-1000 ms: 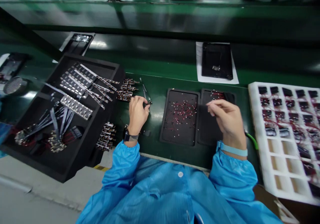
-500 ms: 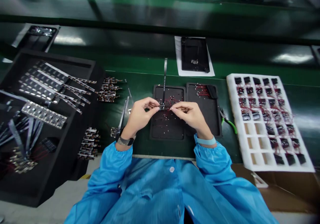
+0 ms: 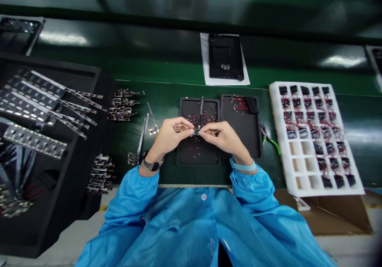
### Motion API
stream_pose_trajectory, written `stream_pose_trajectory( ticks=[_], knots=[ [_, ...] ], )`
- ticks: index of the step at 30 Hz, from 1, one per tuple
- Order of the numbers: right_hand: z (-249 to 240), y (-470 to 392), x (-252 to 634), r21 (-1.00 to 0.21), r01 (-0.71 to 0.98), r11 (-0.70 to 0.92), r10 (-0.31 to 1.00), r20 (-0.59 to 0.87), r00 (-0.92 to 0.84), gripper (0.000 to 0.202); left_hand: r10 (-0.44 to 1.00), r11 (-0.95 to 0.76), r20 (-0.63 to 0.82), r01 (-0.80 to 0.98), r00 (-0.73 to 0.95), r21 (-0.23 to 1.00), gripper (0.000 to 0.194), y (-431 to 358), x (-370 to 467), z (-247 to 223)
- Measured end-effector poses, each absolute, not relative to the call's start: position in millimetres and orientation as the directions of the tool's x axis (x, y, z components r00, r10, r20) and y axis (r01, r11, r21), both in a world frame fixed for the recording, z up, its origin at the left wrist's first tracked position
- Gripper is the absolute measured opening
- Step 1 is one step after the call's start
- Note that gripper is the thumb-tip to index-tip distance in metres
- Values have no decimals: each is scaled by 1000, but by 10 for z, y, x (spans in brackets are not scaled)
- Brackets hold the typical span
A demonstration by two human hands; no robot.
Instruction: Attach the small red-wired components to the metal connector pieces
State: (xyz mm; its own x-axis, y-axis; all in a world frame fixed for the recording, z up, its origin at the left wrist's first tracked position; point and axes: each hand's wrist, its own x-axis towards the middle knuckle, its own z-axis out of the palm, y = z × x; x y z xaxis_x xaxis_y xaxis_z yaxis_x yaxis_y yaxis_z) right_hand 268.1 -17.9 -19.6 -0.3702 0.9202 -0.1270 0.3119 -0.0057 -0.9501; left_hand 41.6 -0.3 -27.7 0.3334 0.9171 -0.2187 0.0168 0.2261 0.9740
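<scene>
Between my fingertips is a small circuit board [image 3: 196, 131] with a flat ribbon cable [image 3: 201, 107] rising away from it. My left hand [image 3: 174, 135] pinches the board's left end. At its right end, the thumb and fingertips of my right hand [image 3: 221, 137] are closed on it too. Both hands hover over a shallow black tray [image 3: 182, 157], where many thin red wires [image 3: 206, 117] with white tips are scattered. Whether one of these wires is also in my fingers is too small to make out.
Right of the tray stand a second black tray [image 3: 238, 133], green-handled cutters [image 3: 272, 141] and a white foam tray [image 3: 294, 186] with black parts. On the left, board stacks [image 3: 122, 104] lie beside a large black bin [image 3: 86, 72]. Behind, a dark panel [image 3: 225, 56] rests on paper.
My right hand has moved in to the board, which has shifted slightly right and down. Its ribbon cable now looks shorter and tilts differently. The whole view has shifted a little.
</scene>
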Motion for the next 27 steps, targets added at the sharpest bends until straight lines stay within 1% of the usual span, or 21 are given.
stream_pose_trajectory(
  ticks=[6,11,13,15,20,23,27],
  knots=[
    [-205,-195,2674,-937,349,-26,910,-167,-379,22,915,181,-198,81,353,980,15,-26,426,-286],
    [-263,-230,2660,-893,450,14,918,-166,-359,20,921,147,-195,161,337,976,10,-44,443,-281],
    [-264,-238,2650,-881,473,17,924,-167,-344,21,922,149,-198,166,333,975,9,-39,439,-279],
    [-243,-237,2646,-896,444,-19,918,-192,-347,22,912,173,-209,131,353,976,11,-28,421,-281],
    [-176,-203,2670,-938,289,-190,868,-298,-397,26,871,255,-249,43,423,966,17,2,355,-276],
    [-172,-189,2680,-946,242,-216,853,-304,-424,25,862,271,-260,38,435,962,15,4,336,-263],
    [-170,-187,2676,-948,239,-211,840,-301,-451,25,856,285,-276,47,438,957,15,1,328,-256]
  ],
)
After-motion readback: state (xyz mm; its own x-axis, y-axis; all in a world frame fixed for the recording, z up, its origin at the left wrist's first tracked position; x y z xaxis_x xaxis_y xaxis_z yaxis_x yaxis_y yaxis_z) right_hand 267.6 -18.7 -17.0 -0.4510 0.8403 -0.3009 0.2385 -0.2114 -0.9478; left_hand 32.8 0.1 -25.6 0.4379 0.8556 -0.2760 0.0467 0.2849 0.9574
